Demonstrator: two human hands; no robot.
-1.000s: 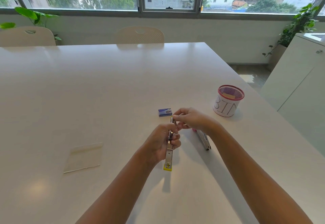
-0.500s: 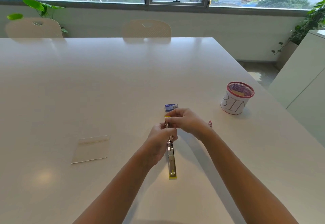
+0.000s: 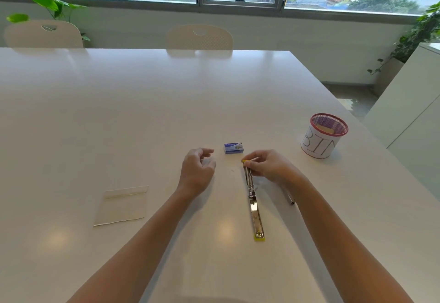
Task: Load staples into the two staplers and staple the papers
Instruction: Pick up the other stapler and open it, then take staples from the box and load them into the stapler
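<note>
I am in the loading step: the yellow stapler [image 3: 253, 199] lies swung fully open and flat on the table [image 3: 119, 112], its metal channel facing up, stretched from near me out toward the box of staples [image 3: 233, 148]. My right hand [image 3: 269, 166] pinches the stapler's far yellow end between thumb and fingertips, holding it down. My left hand [image 3: 198, 170] hovers just left of the box, fingers loosely curled and holding nothing. The second stapler [image 3: 289, 198] is mostly hidden beneath my right forearm; only a dark sliver shows. The papers [image 3: 122, 205] lie well apart at the left.

I judge that the next move calls for the left hand to reach the box, open it and draw out a strip of staples to lay in the channel, while the right hand steadies the stapler.

Half a second ago both hands were together on the stapler's far end; now the left hand has let go and moved off to the left, and the stapler lies flat.
</note>
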